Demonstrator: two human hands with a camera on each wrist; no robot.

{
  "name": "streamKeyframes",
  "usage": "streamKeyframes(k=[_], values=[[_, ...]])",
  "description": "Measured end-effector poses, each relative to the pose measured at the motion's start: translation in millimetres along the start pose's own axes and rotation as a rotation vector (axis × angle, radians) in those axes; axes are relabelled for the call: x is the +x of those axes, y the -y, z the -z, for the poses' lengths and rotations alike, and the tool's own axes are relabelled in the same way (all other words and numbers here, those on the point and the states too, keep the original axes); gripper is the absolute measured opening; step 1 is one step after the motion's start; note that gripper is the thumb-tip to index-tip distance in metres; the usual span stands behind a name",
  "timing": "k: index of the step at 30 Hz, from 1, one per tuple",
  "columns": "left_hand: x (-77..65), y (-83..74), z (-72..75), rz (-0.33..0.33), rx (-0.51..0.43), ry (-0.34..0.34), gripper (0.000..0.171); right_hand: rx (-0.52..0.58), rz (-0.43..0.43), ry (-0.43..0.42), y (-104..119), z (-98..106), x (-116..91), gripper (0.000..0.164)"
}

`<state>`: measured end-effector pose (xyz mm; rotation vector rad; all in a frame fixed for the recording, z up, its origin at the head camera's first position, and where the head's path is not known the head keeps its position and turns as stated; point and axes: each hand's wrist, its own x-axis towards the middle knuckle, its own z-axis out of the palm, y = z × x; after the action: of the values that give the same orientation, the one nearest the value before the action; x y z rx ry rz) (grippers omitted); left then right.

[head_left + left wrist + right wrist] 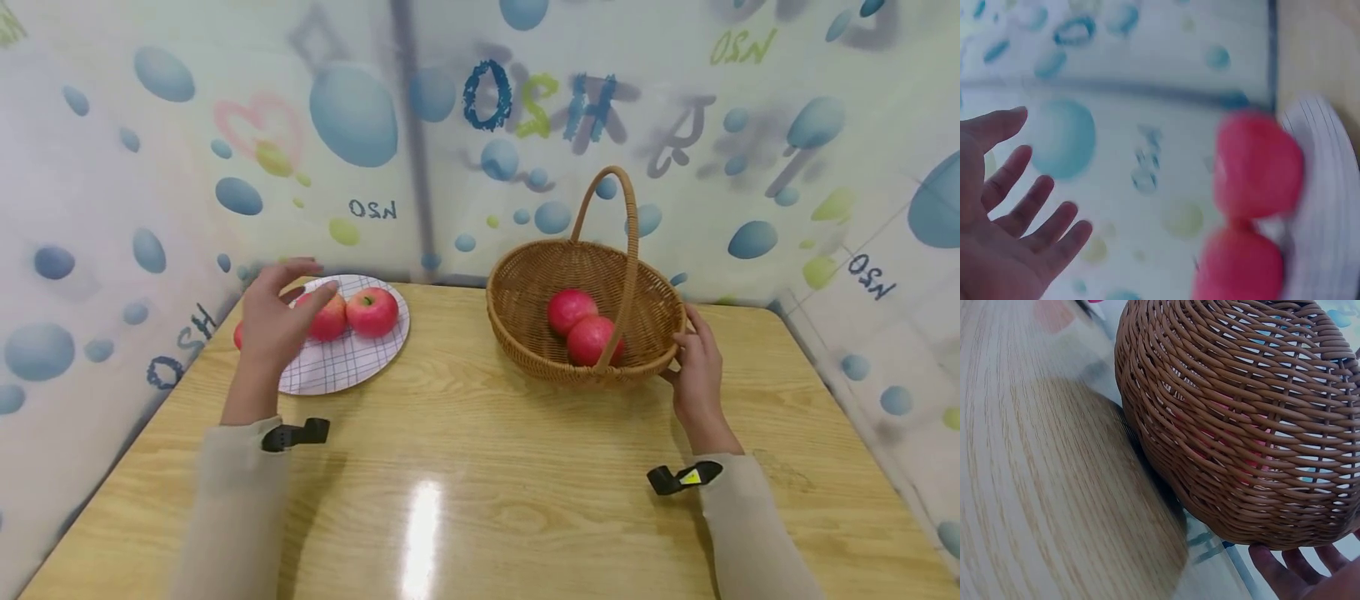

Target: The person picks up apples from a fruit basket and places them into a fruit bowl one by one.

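My left hand (272, 321) hovers over the left part of a checked plate (352, 367), fingers spread and nothing in them. Two red apples (372, 312) lie close together on that plate, the nearer one partly covered by my thumb; another apple (238, 335) peeks out left of the hand. In the left wrist view, the palm and spread fingers (1025, 206) show bare. At the right, my right hand (699, 371) grips the side rim of a wicker basket (517, 337). Inside it rest two red apples (594, 339). The right wrist view shows fingertips (1266, 559) against the weave.
Both things stand toward the back of a wooden table (480, 450), near a patterned wall covering (465, 183). An arched handle (632, 225) rises over the basket. Side walls border the table left and right.
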<state>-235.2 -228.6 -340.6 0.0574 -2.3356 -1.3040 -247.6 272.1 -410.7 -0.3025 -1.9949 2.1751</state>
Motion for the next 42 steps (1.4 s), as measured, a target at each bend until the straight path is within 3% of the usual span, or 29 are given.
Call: streamKeyframes(k=[5, 9, 19, 24, 31, 37, 42], values=[[4.0, -48.2, -41.3, -0.223, -0.061, 0.247, 0.046, 0.006, 0.003, 0.007, -1, 2, 0, 0.056], [13.9, -73.8, -78.0, -0.347, -0.043, 0.406, 0.044, 0.009, 0.006, 0.003, -1, 2, 0, 0.056], [30.1, -120.6, -146.8, -0.573, 0.104, 0.671, 0.048, -0.001, 0.008, -0.002, -2, 2, 1, 0.056], [37.9, -131.7, -181.2, -0.585, 0.149, 0.771, 0.052, 0.003, 0.022, 0.007, -4, 1, 1, 0.056], [40.7, -129.1, -227.7, -0.588, 0.345, 0.941, 0.056, 0.006, 0.015, -0.002, -4, 1, 0, 0.056], [38.6, -132.7, -250.9, -0.562, 0.451, 1.023, 0.059, 0.010, 0.007, 0.000, -3, 1, 0, 0.056], [41.6, -135.7, -260.0, -0.566, 0.501, 1.054, 0.057, 0.008, 0.009, -0.006, -1, -2, 0, 0.057]])
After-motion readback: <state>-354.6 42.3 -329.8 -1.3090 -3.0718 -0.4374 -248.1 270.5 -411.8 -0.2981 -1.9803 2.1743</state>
